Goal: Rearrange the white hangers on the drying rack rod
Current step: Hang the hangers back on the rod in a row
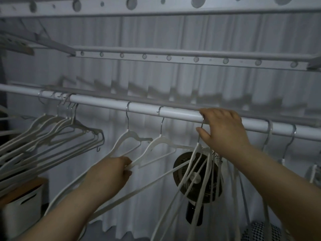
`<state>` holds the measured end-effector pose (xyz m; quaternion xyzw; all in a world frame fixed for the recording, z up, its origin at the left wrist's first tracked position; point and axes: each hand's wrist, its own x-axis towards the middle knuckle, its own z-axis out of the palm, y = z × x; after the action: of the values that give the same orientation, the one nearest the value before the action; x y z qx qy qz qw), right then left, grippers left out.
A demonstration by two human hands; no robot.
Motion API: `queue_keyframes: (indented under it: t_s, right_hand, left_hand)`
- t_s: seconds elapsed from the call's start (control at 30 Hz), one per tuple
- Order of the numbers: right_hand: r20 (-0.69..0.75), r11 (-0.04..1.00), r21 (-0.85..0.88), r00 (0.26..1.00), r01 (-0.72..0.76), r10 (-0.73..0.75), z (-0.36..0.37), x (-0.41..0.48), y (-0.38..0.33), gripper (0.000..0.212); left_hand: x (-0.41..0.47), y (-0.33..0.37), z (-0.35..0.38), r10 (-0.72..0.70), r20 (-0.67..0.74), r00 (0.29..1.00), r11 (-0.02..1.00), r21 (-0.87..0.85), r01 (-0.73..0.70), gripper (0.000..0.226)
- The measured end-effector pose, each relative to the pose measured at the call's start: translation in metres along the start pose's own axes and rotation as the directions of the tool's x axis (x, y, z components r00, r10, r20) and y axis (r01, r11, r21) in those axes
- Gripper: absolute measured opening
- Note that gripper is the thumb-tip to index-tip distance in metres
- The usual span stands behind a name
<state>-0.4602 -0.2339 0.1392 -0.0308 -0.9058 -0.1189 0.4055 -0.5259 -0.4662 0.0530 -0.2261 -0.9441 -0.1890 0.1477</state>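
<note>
A white rod runs across the view from upper left down to the right. Several white hangers hang bunched together at its left. Two single white hangers hang apart near the middle. My right hand rests on the rod, fingers over it, gripping the metal hook of a bunch of white hangers that fans out below it. My left hand pinches the lower arm of the second single hanger. Two more hooks hang on the rod at the right.
A black fan stands behind the fanned hangers. A white bin with a wooden lid sits at lower left. Upper rack bars with round holes run overhead. White curtains hang behind. A patterned cloth lies at bottom right.
</note>
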Motion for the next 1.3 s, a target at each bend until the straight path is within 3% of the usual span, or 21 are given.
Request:
queue_keyframes:
  t_s: [0.07, 0.17, 0.33, 0.6, 0.73, 0.83, 0.93, 1.07, 1.13, 1.2, 1.3]
  right_hand:
    - [-0.002, 1.000, -0.005, 1.000, 0.005, -0.005, 0.000, 0.000, 0.000, 0.047]
    - [-0.003, 1.000, -0.021, 1.000, 0.015, -0.015, 0.001, -0.001, 0.003, 0.047]
    - [-0.007, 0.999, -0.015, 0.999, 0.032, -0.033, 0.000, -0.001, 0.007, 0.047]
    - [-0.006, 0.998, 0.024, 0.999, 0.053, -0.053, 0.001, -0.003, 0.011, 0.046]
    - [-0.177, 0.986, 0.114, 0.979, 0.119, -0.098, -0.001, -0.010, 0.004, 0.032]
    - [-0.289, 0.941, 0.125, 0.919, 0.313, -0.268, -0.008, -0.013, -0.013, 0.021]
    - [-0.019, 0.908, 0.187, 0.926, 0.374, -0.378, -0.010, -0.015, -0.037, 0.025]
    - [0.341, 0.905, 0.266, 0.845, 0.332, -0.411, -0.002, -0.026, -0.070, 0.049]
    - [0.427, 0.876, 0.417, 0.798, 0.244, -0.426, -0.005, -0.034, -0.087, 0.056]
    - [0.469, 0.778, 0.620, 0.749, 0.099, -0.469, -0.012, -0.041, -0.105, 0.052]
    - [0.426, 0.597, 0.802, 0.730, -0.032, -0.534, -0.026, -0.047, -0.134, 0.015]
  left_hand:
    - [0.001, -0.002, 0.000, -0.020, 0.013, 1.000, 0.999, -0.039, 0.020, 0.012]
    - [0.005, -0.001, -0.002, -0.018, 0.021, 1.000, 0.992, -0.123, 0.021, 0.026]
    - [0.017, 0.010, -0.004, -0.015, 0.016, 1.000, 0.983, -0.181, 0.018, 0.027]
    - [0.036, 0.035, 0.001, -0.047, 0.049, 0.998, 0.974, -0.218, 0.056, 0.016]
    - [0.012, 0.024, 0.010, -0.122, 0.053, 0.991, 0.965, -0.228, 0.131, 0.017]
    - [-0.019, 0.010, 0.009, -0.190, 0.075, 0.979, 0.941, -0.270, 0.203, 0.018]
    - [-0.056, -0.005, -0.004, -0.227, 0.055, 0.972, 0.946, -0.223, 0.234, 0.018]
    - [-0.106, -0.025, -0.034, -0.218, 0.025, 0.976, 0.952, -0.216, 0.218, 0.019]
    - [-0.128, -0.032, -0.049, -0.180, 0.029, 0.983, 0.950, -0.254, 0.181, 0.026]
    - [-0.147, -0.039, -0.061, -0.149, 0.038, 0.988, 0.935, -0.320, 0.153, 0.030]
    - [-0.174, -0.056, -0.075, -0.139, 0.079, 0.987, 0.912, -0.378, 0.158, 0.032]
